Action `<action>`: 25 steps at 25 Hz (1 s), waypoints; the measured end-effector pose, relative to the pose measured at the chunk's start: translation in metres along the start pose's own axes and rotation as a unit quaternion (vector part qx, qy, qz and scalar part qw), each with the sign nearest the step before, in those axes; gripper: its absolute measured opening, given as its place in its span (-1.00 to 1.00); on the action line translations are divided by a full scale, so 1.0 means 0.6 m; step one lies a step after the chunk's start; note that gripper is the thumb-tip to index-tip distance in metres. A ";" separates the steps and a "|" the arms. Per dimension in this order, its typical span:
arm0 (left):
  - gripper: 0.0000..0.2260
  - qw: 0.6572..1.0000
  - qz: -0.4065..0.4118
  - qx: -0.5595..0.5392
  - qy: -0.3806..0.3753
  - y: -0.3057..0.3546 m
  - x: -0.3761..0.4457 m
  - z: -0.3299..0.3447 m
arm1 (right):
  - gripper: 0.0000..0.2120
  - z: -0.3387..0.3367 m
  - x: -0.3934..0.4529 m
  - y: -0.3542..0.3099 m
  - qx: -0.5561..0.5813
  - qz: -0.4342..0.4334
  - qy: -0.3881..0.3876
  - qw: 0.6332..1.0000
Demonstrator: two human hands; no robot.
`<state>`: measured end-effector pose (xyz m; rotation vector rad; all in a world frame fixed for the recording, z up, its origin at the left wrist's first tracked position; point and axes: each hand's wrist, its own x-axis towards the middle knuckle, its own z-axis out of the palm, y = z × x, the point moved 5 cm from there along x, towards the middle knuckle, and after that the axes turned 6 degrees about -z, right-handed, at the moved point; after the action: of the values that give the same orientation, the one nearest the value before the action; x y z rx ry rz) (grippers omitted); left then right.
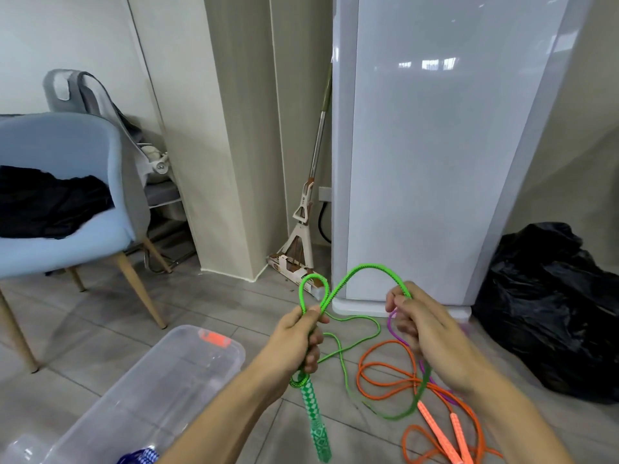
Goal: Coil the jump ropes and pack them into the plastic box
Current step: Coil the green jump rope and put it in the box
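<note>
Cord of the green rope (368, 267) looks light, limp and thin, with a braided, slightly grippy skin; it arches on its own only across the short span between the hands, so it should bend into coils easily but spring loose if not pinched. Best taken where loops cross, as now: the left hand (301, 333) grips a small loop at its crossing, fingers curled round the gathered strands, while the green handle (316, 420), a stiff, patterned translucent stick, hangs below the fist. The right hand (422, 329) pinches the other end of the arch, the cord trailing down past the wrist and out over the floor (100, 313).

On the tiles beneath lie an orange rope (385, 370) in loose loops with ribbed pale-orange handles, and a purple rope (393, 324), mostly hidden behind the right hand. The clear box (187, 356), hard and glossy, sits lower left with something blue inside its near edge. Beyond stand a blue chair (63, 182), a mop (301, 229), a white appliance (435, 145) and a crinkled black bag (552, 306).
</note>
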<state>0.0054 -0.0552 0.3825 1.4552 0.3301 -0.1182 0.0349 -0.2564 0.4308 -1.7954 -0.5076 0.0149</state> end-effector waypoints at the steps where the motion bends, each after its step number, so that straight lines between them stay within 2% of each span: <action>1: -0.76 0.999 0.007 0.018 -0.029 0.001 -0.009 0.014 | -0.73 0.007 0.002 -0.003 0.026 -0.007 0.022 0.999; 3: -0.76 0.994 0.026 0.042 -0.094 0.003 -0.026 0.038 | -0.70 0.013 0.004 -0.008 0.019 -0.028 0.057 0.998; 6: -0.84 0.989 0.015 -0.001 -0.149 0.002 -0.038 0.063 | -0.68 0.017 0.001 -0.004 -0.024 -0.023 0.048 0.998; 8: -0.86 0.992 0.001 -0.054 -0.113 0.001 -0.031 0.067 | -0.69 0.021 -0.002 -0.001 -0.076 -0.020 0.024 0.997; 11: -0.88 0.991 -0.022 -0.136 0.006 -0.001 -0.016 0.047 | -0.71 0.024 -0.005 0.001 -0.073 -0.013 0.036 0.997; 13: -0.87 0.987 0.001 -0.151 0.048 0.003 -0.012 0.036 | -0.74 0.016 -0.002 -0.004 -0.046 -0.031 0.091 0.994; 16: -0.81 0.977 0.069 -0.172 0.110 0.015 -0.004 0.013 | -0.82 -0.009 0.001 -0.007 -0.102 -0.064 0.177 0.977; 18: -0.79 0.960 0.096 -0.207 0.159 0.025 0.007 -0.020 | -0.80 -0.022 0.005 0.002 -0.132 -0.064 0.152 0.977; 22: -0.74 0.933 0.107 -0.223 0.261 0.038 0.023 -0.112 | -0.77 -0.034 0.005 0.000 -0.130 -0.057 0.024 0.990; 25: -0.72 0.937 0.085 -0.230 0.251 0.032 0.027 -0.117 | -0.83 -0.022 -0.002 -0.016 -0.052 -0.043 -0.030 0.997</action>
<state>0.0157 0.0180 0.3902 1.0222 0.6010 0.4544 0.0344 -0.2670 0.4432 -1.8782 -0.6392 -0.0168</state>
